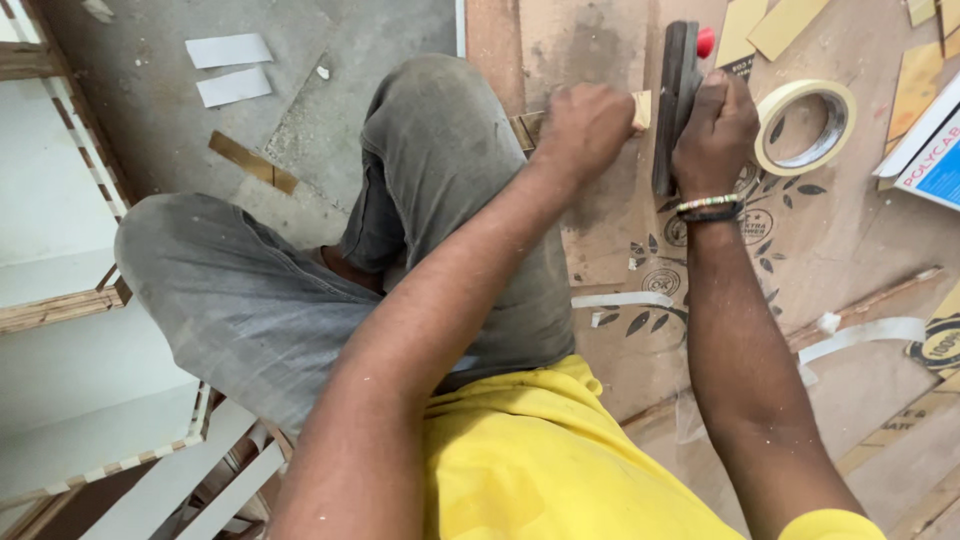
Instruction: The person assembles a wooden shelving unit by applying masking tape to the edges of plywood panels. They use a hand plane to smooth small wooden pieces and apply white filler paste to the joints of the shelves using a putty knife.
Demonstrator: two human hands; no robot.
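My left hand (585,128) is closed around a small pale wooden strip (528,127) held over my knee, its ends sticking out on both sides of the fist. My right hand (716,132) grips a dark flat tool (674,90) with a red knob at its far end, standing on edge right beside the strip's end. A bead bracelet sits on the right wrist. A roll of masking tape (806,127) lies on the brown board (850,240) just right of my right hand.
I sit with grey trousers (300,290) bent over a concrete floor. White paper pieces (228,50) and a wood offcut (252,162) lie far left. White cabinet panels (60,300) stand at left. Wood strips, a blue-white box (935,150) and tape scraps lie at right.
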